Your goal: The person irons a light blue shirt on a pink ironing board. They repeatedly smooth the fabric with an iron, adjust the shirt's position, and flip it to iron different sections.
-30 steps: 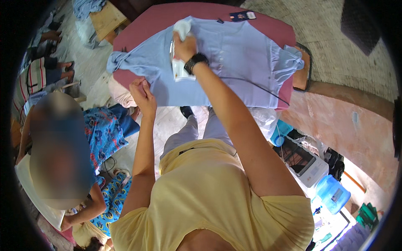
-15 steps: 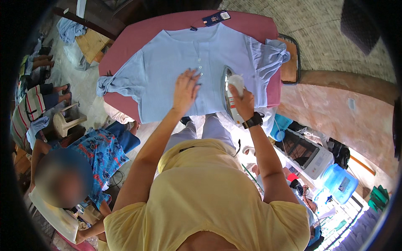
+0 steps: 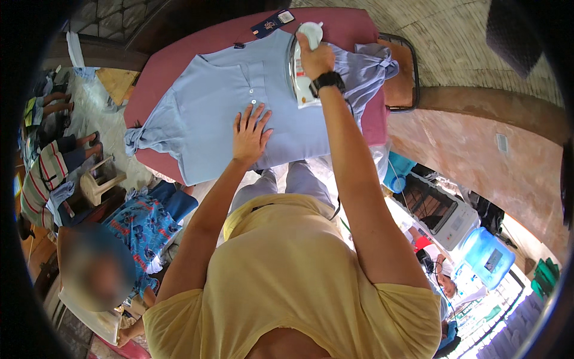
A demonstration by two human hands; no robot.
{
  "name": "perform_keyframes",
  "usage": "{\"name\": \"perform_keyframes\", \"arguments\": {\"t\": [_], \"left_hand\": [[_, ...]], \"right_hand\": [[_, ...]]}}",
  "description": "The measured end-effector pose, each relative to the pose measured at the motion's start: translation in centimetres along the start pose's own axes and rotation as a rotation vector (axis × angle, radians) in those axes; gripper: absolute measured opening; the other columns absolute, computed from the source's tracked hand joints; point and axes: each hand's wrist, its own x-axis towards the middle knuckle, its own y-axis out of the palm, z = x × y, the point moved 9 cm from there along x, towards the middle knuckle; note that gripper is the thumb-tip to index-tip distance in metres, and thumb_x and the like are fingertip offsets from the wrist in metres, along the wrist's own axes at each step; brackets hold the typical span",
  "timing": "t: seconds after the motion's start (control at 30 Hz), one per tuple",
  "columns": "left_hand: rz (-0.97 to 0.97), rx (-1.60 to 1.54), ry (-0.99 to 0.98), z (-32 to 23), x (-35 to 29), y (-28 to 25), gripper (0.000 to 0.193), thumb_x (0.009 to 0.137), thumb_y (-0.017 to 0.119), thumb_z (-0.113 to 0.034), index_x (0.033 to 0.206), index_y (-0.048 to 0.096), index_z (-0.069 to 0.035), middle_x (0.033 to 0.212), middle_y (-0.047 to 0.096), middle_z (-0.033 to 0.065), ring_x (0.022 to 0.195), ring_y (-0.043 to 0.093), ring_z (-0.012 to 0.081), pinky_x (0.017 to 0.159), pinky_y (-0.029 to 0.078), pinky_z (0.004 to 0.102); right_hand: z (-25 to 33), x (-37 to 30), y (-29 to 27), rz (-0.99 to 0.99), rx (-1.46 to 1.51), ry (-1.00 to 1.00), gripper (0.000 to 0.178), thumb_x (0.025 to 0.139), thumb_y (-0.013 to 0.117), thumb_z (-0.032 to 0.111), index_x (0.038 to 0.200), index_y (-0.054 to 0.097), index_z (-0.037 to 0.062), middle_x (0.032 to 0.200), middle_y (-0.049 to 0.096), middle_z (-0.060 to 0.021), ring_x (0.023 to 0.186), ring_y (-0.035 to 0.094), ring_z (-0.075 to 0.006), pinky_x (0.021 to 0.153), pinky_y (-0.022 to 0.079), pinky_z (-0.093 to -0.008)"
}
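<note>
A light blue blouse (image 3: 197, 113) with a short row of white buttons lies spread over a padded maroon board (image 3: 158, 72). Its sleeves are knotted at the cuffs. My left hand (image 3: 252, 134) rests on the cloth just below the buttons, fingers spread and flat. In my right hand (image 3: 318, 60) is a clothes iron (image 3: 297, 75), white on top with a shiny rim, gripped by its handle. It stands on the blouse's right side, near the shoulder. A dark tag (image 3: 272, 24) lies by the collar at the far edge of the board.
At the lower left a person in a blue patterned shirt (image 3: 140, 230) sits beside a beige plastic stool (image 3: 98, 182). To the right stand a white oven-like appliance (image 3: 445, 218) and a large blue water bottle (image 3: 487, 257). A brown wall (image 3: 472, 125) rises beyond the board's right end.
My right hand has pushed the iron away from me, from the blouse's lower right up to the shoulder. My left hand sits slightly lower and further left, on the shirt.
</note>
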Motion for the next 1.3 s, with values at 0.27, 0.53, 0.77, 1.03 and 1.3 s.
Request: {"name": "perform_keyframes", "arguments": {"t": [0.27,0.53,0.77,1.03,1.3], "left_hand": [[0.002,0.026,-0.016,-0.4,0.0,0.1,0.049,0.096,0.051,-0.035,0.142,0.044,-0.022,0.153,0.032,0.0006,0.142,0.027,0.0288,0.114,0.02,0.0541],[0.007,0.054,-0.031,-0.2,-0.4,0.3,0.049,0.094,0.053,-0.035,0.141,0.045,-0.022,0.153,0.034,0.0004,0.141,0.027,0.0288,0.114,0.02,0.0538],[-0.035,0.056,0.003,-0.5,0.0,0.2,0.046,0.094,0.053,-0.034,0.138,0.049,-0.022,0.151,0.037,0.0007,0.141,0.028,0.0287,0.114,0.02,0.0536],[-0.055,0.052,-0.009,-0.9,-0.4,-0.2,0.045,0.095,0.052,-0.033,0.138,0.049,-0.02,0.15,0.037,0.0013,0.141,0.028,0.0288,0.113,0.021,0.0531],[-0.278,-0.201,-0.099,1.7,-5.6,-4.9,0.04,0.093,0.057,-0.023,0.131,0.053,-0.011,0.144,0.042,0.0123,0.132,0.038,0.0373,0.111,0.026,0.0502]], "right_hand": [[-2.6,-6.0,-2.6,-0.088,0.154,0.056,0.073,0.085,0.056,0.066,0.098,0.068,-0.0052,0.089,0.068,-0.029,0.091,0.066,-0.0447,0.08,0.052,-0.0495],[-0.5,-2.5,-1.2,-0.022,0.306,0.064,0.055,0.089,0.059,0.049,0.093,0.068,-0.0054,0.092,0.067,-0.0291,0.089,0.067,-0.0431,0.077,0.053,-0.0481],[0.0,-0.1,-0.7,0.007,0.139,0.09,0.07,0.087,0.055,0.061,0.092,0.067,-0.0076,0.091,0.065,-0.0326,0.091,0.065,-0.0462,0.079,0.053,-0.0503],[-5.1,-13.5,-4.1,0.506,-0.066,-0.147,0.07,0.082,0.058,0.065,0.103,0.07,-0.0003,0.098,0.067,-0.0274,0.096,0.065,-0.0416,0.084,0.052,-0.0487],[-12.1,-14.4,-16.0,0.538,-0.432,-0.271,0.067,0.076,0.061,0.072,0.105,0.072,0.0125,0.097,0.071,-0.0172,0.091,0.068,-0.0364,0.08,0.054,-0.0458]]}}
